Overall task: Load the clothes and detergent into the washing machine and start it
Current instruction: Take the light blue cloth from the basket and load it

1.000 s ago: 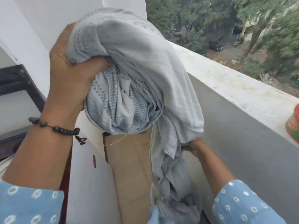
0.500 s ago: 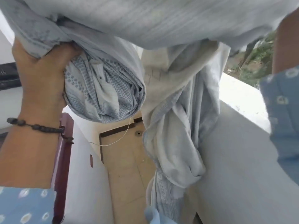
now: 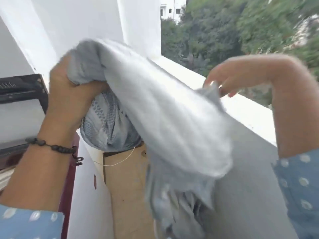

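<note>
**Q:** Since the earlier frame, what is seen to have shifted?

**A:** The grey cloth (image 3: 155,107), which was spread across the top of the view half a second ago, is now drawn lower and is draped as a blurred band from upper left to lower right. The right hand (image 3: 229,78) has been brought into view at the cloth's far edge, above the white parapet ledge (image 3: 241,107).

**Q:** How is the cloth held?

**A:** The left hand (image 3: 69,100) is closed tightly round a bunched part of the cloth, with a patterned fold (image 3: 105,123) bulging below the fist. A beaded bracelet (image 3: 57,148) is worn at that wrist. At the right hand, a corner of the cloth is pinched between the fingertips (image 3: 222,90), the remaining fingers being loosely curled.

**Q:** Where is the cloth located?

**A:** It is held in the air in front of the person, beside the grey parapet wall (image 3: 250,169). Its lower end (image 3: 177,204) hangs down toward the tan tiled floor (image 3: 126,187). A loose thread (image 3: 119,162) is seen trailing beneath the patterned fold. Blue dotted sleeves (image 3: 298,183) are visible on both forearms. Trees (image 3: 224,31) are visible beyond the ledge.
</note>
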Motion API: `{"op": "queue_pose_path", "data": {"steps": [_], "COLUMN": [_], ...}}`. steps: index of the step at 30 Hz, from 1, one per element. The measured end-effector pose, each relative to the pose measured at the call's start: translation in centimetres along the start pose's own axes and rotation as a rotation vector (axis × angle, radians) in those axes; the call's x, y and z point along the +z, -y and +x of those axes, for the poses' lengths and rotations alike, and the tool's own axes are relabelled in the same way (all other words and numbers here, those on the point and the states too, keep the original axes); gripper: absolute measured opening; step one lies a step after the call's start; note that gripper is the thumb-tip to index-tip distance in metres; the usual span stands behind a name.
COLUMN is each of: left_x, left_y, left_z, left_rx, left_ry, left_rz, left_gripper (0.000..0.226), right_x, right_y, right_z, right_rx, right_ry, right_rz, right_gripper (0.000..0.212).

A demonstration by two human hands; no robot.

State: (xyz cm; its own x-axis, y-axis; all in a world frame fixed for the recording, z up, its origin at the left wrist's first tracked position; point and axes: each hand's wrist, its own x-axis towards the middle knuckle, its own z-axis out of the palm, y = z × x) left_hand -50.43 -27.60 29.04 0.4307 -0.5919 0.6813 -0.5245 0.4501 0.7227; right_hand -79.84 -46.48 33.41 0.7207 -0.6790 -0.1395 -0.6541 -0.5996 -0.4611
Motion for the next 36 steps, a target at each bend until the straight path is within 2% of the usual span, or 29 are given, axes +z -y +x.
{"op": "queue_pose_path", "data": {"steps": [2,7,10,13,15,18,19,22,25,27,29,32,36], "left_x": [1.0,2.8,4.0,4.3,3.8,2.2,1.5,-0.3,-1.2,-1.3,-1.5,-1.1,-0.3], "left_y": [-0.5,2.5,3.0,3.4,4.0,5.3,5.8,6.6,7.0,7.3,7.8,8.4,8.2], "left_z": [-0.9,-1.4,-1.6,-1.3,-1.2,-0.9,-0.7,-0.1,-0.1,-0.2,-0.1,0.3,1.1], "left_rx": [0.006,-0.124,-0.157,-0.153,-0.165,-0.219,-0.238,-0.285,-0.322,-0.334,-0.332,-0.340,-0.297], "left_ry": [0.119,0.206,0.240,0.277,0.278,0.339,0.387,0.537,0.694,0.739,0.670,0.486,0.339], "left_rz": [0.028,0.114,0.082,0.122,0.135,0.154,0.158,0.157,0.115,0.042,-0.112,-0.407,-0.542], "left_gripper": [0.043,0.048,0.050,0.046,0.046,0.051,0.054,0.062,0.059,0.059,0.064,0.071,0.046], "right_x": [2.1,11.6,17.6,22.6,24.0,23.8,23.1,19.6,16.0,14.8,15.0,17.2,20.6], "right_y": [0.5,1.9,2.9,3.0,1.9,-0.9,-1.4,-1.9,-1.1,-0.3,0.8,2.5,3.9], "right_z": [-0.6,-0.7,1.2,2.5,2.9,3.3,3.2,2.3,1.8,2.1,2.7,3.7,4.1], "right_rx": [-0.043,-0.209,-0.267,-0.169,-0.091,-0.039,-0.048,-0.094,-0.165,-0.198,-0.191,-0.189,-0.252], "right_ry": [-0.054,0.102,0.046,-0.110,-0.169,-0.239,-0.262,-0.367,-0.531,-0.597,-0.619,-0.567,-0.385], "right_rz": [0.164,0.364,0.507,0.758,0.800,0.732,0.713,0.762,0.955,1.010,0.990,0.958,1.095], "right_gripper": [0.041,0.118,0.133,0.116,0.088,0.036,0.029,0.031,0.036,0.042,0.044,0.039,0.048]}}
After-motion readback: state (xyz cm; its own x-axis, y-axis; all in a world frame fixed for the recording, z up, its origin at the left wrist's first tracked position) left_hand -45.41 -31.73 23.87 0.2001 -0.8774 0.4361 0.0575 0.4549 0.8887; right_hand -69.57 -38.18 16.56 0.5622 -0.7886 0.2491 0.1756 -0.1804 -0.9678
